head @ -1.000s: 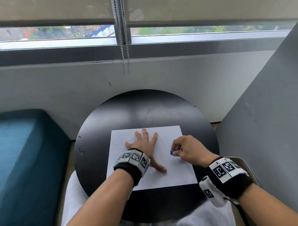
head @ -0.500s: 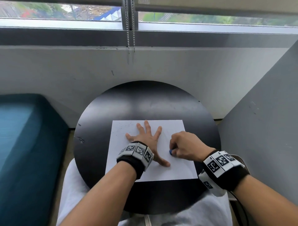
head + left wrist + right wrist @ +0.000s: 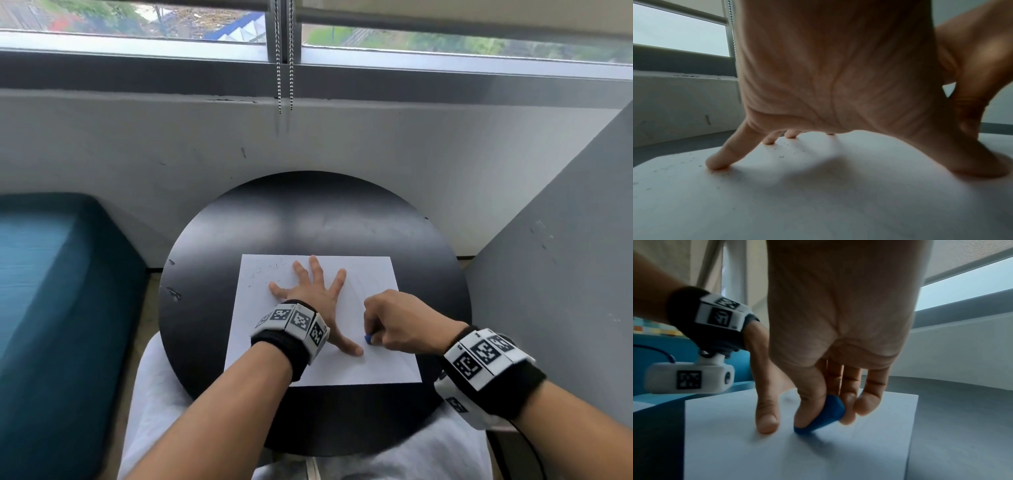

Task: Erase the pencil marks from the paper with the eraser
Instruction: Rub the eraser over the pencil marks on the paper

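**Desk:** On a round black table [image 3: 308,219] below a window [image 3: 137,20], what is going on?

**Photographer:** A white sheet of paper [image 3: 376,370] lies flat on the tabletop, and both hands of a seated person are on it. The left hand [image 3: 313,291] is spread wide, fingers straight and splayed, its fingertips [image 3: 717,164] and thumb pressing down on the sheet while the palm arches above it. It grips nothing.

**Desk:** And the other one?

**Photographer:** The right hand [image 3: 400,322] is curled, pinching a small blue eraser [image 3: 824,415] between the thumb and the bent fingers. In the right wrist view the eraser's lower end touches the paper, just beside the tip of the left thumb [image 3: 766,420].

**Desk:** Where on the page?

**Photographer:** Near the middle, toward the near right part, as the head view shows it [image 3: 368,339].

**Desk:** Any marks visible?

**Photographer:** Faint grey lines [image 3: 359,284] run across the paper beyond the right hand. Dark specks [image 3: 270,267] are scattered over the far left corner, close to the left fingers.

**Desk:** Surroundings?

**Photographer:** Both wrists carry black bands with white coded tags [image 3: 294,318]. A teal cushion [image 3: 51,291] sits to the left, a grey panel [image 3: 565,274] to the right, and a bead chain [image 3: 284,61] hangs from the blind against the white wall.
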Demonstrator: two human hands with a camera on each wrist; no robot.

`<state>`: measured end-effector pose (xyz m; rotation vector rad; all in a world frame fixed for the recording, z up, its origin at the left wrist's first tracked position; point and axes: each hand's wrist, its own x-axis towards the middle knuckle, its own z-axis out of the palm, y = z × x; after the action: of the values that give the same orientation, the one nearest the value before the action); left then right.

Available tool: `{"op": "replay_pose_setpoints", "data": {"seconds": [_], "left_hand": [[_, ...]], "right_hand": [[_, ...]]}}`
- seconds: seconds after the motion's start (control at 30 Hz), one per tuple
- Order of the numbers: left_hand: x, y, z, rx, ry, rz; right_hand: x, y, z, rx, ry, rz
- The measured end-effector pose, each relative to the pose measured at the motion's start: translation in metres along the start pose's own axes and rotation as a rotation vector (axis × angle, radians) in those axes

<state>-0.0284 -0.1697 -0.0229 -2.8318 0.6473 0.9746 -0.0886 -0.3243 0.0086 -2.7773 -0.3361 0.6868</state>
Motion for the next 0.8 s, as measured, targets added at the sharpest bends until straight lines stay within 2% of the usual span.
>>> {"op": "replay_pose_setpoints", "data": {"seconds": [0.07,0.23,0.3,0.43,0.63,0.8], "left_hand": [[-0.001,0.000,0.000,0.001,0.001,0.001],[-0.001,-0.002,0.001,-0.014,0.018,0.008],[-0.003,-0.001,0.001,-0.005,0.013,0.008],[-0.003,0.000,0.000,0.000,0.004,0.001],[-0.002,-0.001,0.002,-0.010,0.013,0.003],[-0.002,0.000,0.001,-0.013,0.011,-0.002]], "right_hand": [[0.008,-0.002,-0.007,-0.013,0.011,0.000],[0.044,0.002,-0.024,0.004,0.142,0.044],[0.041,0.004,-0.021,0.006,0.128,0.046],[0.028,0.005,-0.014,-0.013,0.013,0.024],[0.048,0.009,-0.025,-0.016,0.127,0.031],[0.036,0.006,-0.021,-0.027,-0.044,0.039]]}}
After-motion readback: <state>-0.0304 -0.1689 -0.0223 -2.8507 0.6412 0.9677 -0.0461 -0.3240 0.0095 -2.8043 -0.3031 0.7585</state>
